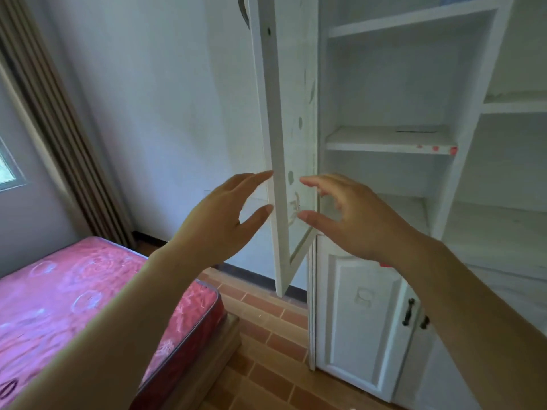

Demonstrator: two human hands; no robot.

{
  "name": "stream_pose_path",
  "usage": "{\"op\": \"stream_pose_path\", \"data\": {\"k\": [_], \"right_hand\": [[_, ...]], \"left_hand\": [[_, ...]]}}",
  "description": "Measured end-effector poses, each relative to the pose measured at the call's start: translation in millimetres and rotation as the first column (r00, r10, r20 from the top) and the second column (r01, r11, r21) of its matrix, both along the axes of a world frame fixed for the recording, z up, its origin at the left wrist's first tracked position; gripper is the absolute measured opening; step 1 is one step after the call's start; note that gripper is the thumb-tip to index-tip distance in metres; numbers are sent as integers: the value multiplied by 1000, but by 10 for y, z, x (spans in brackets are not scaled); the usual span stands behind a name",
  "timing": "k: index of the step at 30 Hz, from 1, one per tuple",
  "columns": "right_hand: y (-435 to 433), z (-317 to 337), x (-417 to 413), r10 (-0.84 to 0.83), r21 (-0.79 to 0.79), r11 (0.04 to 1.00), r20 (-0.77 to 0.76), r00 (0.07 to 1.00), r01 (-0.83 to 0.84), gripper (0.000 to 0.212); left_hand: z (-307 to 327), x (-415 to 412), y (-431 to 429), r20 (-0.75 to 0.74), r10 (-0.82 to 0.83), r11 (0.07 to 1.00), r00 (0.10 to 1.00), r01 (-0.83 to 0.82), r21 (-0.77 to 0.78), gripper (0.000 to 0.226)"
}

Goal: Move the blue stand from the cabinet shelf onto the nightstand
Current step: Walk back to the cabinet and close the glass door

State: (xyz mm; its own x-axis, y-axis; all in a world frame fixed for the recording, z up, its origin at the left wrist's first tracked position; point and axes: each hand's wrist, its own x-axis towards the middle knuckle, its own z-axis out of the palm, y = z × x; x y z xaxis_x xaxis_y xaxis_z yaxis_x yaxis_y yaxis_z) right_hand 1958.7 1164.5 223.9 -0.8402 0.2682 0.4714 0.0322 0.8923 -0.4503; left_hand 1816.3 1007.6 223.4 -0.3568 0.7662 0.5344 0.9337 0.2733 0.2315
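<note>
A white cabinet (384, 140) stands ahead with its upper door (281, 143) swung open edge-on toward me. Its middle shelves look bare. A sliver of something blue (455, 0) shows on the top shelf at the frame's upper edge; I cannot tell what it is. My left hand (219, 220) is raised just left of the door's edge, fingers spread, holding nothing. My right hand (352, 214) is raised just right of the door, in front of the shelves, fingers apart and empty. No nightstand is in view.
A bed with a red patterned mattress (88, 306) on a wooden frame fills the lower left. Brown curtains (59, 128) and a window are at the left. Closed lower cabinet doors (361, 315) with dark handles stand below the shelves. The floor is brick-patterned tile (266, 335).
</note>
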Motion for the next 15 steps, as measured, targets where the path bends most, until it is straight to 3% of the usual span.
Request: {"op": "stream_pose_path", "data": {"k": [9,15], "right_hand": [[439,346,-798,-17,53,998,-148,989,25,65],[702,467,-1075,-56,53,996,-205,977,68,65]], "left_hand": [[321,-833,511,-40,-2,989,999,7,145,66],[437,-1222,898,-51,-50,970,997,61,234,62]]}}
